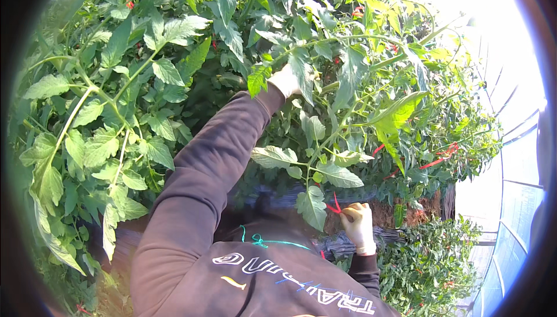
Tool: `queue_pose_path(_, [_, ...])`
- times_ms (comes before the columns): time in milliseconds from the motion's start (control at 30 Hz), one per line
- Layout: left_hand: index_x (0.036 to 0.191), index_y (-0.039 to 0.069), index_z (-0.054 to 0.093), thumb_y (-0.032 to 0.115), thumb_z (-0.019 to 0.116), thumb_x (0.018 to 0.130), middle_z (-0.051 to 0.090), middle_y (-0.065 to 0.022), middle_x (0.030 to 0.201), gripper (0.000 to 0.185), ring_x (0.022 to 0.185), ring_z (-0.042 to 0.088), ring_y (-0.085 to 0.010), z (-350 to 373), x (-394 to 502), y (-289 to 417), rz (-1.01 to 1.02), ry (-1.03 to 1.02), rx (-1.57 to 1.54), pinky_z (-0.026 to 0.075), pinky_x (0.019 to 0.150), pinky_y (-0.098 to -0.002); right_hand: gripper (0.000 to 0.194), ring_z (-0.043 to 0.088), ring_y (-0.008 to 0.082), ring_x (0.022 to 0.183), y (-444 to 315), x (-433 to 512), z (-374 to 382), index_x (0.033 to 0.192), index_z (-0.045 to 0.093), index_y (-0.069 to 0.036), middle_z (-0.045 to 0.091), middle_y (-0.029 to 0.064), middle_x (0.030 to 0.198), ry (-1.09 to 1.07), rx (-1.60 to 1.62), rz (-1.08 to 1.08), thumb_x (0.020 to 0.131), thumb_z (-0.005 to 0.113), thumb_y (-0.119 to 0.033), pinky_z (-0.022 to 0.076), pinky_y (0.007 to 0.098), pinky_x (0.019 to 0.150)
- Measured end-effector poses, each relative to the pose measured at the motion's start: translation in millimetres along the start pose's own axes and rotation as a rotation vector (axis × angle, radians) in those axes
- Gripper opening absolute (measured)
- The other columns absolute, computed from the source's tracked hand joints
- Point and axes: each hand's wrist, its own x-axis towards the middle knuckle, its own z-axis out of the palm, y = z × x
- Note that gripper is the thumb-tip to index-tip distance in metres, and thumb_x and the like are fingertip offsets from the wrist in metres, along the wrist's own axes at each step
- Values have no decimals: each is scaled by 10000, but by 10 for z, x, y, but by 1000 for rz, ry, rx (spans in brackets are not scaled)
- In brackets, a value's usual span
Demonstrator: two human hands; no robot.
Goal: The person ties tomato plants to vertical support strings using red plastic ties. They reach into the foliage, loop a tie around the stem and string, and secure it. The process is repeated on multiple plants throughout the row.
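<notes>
My left hand (285, 81), in a whitish glove, reaches up into the tomato plant (322, 136). Leaves cover its fingers, so what they touch is hidden. Lower down and to the right, my right hand (360, 225), also gloved, pinches a thin red tie (334, 206) between thumb and fingers. The tie's free ends stick up and to the left. Just left of it hangs a leafy shoot tip (311, 208) of the plant, apart from my right hand.
Dense tomato foliage (100, 99) stands on the left. More red ties (441, 156) hang on stems to the right. Dark plastic sheeting (343, 244) and brown soil (424, 208) lie below the plants. A greenhouse wall (513, 212) curves at far right. Teal string (261, 242) crosses my dark sweatshirt.
</notes>
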Motion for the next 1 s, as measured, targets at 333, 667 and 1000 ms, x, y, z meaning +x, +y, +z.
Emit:
queue_pose_path(333, [1018,96,807,349,618,980,797,-162,1009,319,980,758,-366,-430,-555,50,-130,-131,-238,587,903,-484,43,727,237,924,-1045,-4,-1191,946,680,15,748,185,1138,-318,935,134,930,702,-19,577,401,869])
queue_pose_path(667, [1011,105,826,421,642,997,800,-181,1030,366,1023,764,-357,-469,-1103,825,-374,-87,-401,589,922,-477,96,687,411,885,-2062,1758,-526,1046,678,-34,692,199,935,-262,381,-405,962,701,-74,545,457,763])
queue_pose_path(1000, [1007,158,860,498,657,1011,798,-137,935,396,912,764,-360,-244,-1222,1240,-605,-50,-694,602,841,-455,194,811,320,1008,-190,4155,386,1021,865,-112,825,152,1065,8,-660,461,953,703,-195,639,433,852])
